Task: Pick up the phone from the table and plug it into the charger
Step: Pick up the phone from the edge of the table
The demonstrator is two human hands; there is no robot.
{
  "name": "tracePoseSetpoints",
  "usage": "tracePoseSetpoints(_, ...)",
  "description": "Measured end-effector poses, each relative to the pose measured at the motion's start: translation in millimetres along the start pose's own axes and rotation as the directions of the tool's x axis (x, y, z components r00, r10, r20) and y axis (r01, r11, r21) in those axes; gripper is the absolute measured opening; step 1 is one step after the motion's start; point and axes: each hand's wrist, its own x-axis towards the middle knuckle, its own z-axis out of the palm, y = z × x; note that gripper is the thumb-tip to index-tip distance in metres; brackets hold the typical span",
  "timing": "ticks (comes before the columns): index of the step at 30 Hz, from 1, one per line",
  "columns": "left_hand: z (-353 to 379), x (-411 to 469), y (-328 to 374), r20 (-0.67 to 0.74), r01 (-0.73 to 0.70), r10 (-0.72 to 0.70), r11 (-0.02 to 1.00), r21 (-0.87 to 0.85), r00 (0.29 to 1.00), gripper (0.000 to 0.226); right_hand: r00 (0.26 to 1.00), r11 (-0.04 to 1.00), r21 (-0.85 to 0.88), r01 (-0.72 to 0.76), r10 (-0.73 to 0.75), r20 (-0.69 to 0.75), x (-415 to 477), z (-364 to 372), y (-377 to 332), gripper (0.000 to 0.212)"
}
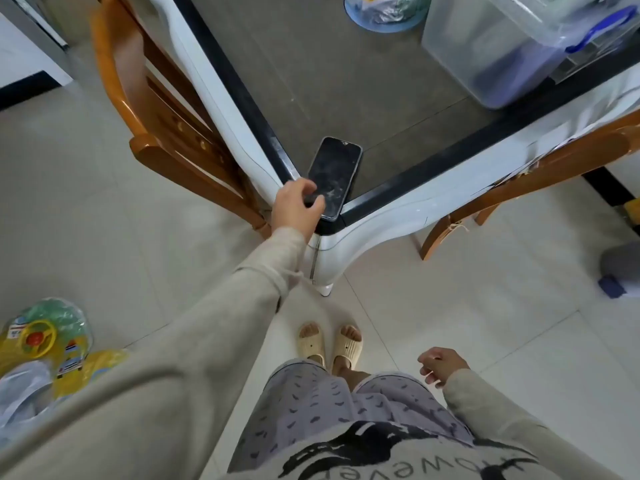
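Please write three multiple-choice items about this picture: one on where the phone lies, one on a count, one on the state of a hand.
1. Where is the phone?
A. table centre
B. near corner of the table
C. floor
2. How many wooden chairs show?
A. one
B. two
C. four
3. The right hand is:
A. empty
B. holding a cable
C. on the phone

B: the phone lies at the corner by the left hand.
B: one chair on the left, another chair on the right.
A: loosely curled, nothing in it.

Phone (334, 176) glass smudged, glossy; chair (162, 133) varnished wood.
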Motion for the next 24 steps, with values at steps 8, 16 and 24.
tracePoseSetpoints(8, 28.4, 33.4, 18.3, 0.136, 0.019, -0.111, 0.839, 0.543, 0.984, 0.088, 1.000, 0.998, -0.056, -0.013, 0.013, -0.002, -5.9, -8.6, 7.9, 0.011)
tracePoseSetpoints(16, 22.3, 43.5, 33.8, 0.118, 0.292, -0.314, 0.941, 0.171, 0.942, 0.070, 0.999, 0.996, -0.083, -0.040, 0.039, -0.012, -3.0, -5.7, 29.3, 0.012)
tracePoseSetpoints(24, 6.5, 5.6, 6.5, 0.262, 0.392, -0.322, 0.873, -0.290, 0.910, 0.047, 1.000, 0.997, -0.077, 0.003, -0.004, -0.022, 4.9, -11.8, 16.7, 0.012)
